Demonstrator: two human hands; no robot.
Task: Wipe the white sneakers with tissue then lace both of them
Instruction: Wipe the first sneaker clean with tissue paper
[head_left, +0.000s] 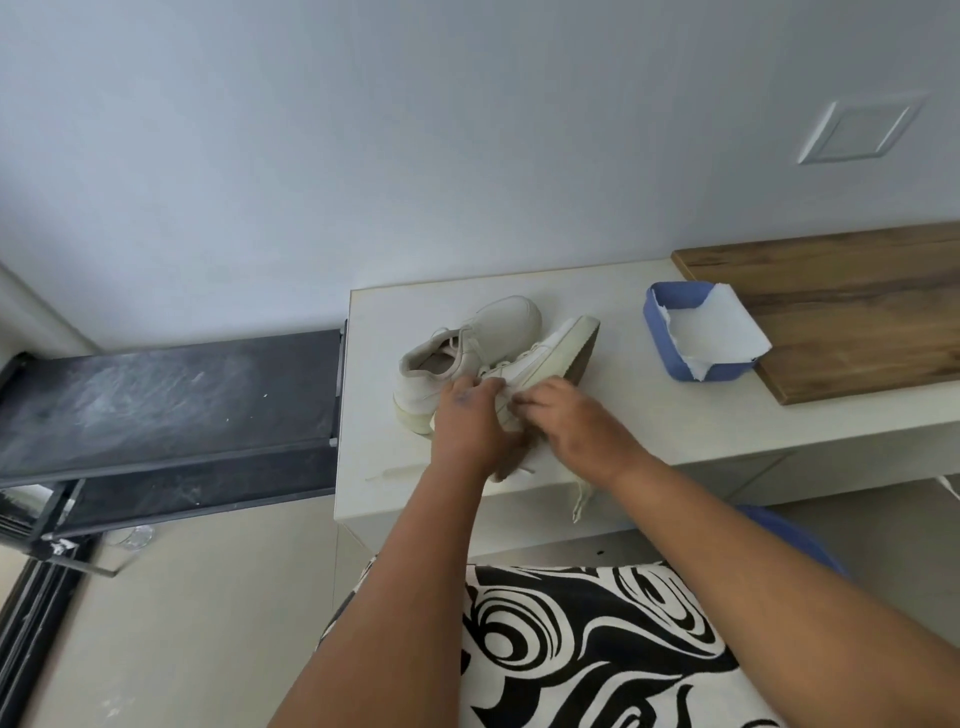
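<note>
sneakers: 2 | tissue box: 1 | wooden board: 1 | loose laces: perhaps 2

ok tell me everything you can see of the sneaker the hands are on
The tilted sneaker is off-white, leather-looking, with a cream rubber sole and brown tread facing right. It lies tipped on its side on the white counter, toe toward the wall, against the upright sneaker. The left hand and right hand pinch at its lacing; a lace end hangs over the counter edge.

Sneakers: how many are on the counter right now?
2. One sneaker stands upright on the counter, nearer the wall. The other sneaker lies tilted on its side beside it, with both hands working at its laces.
</note>
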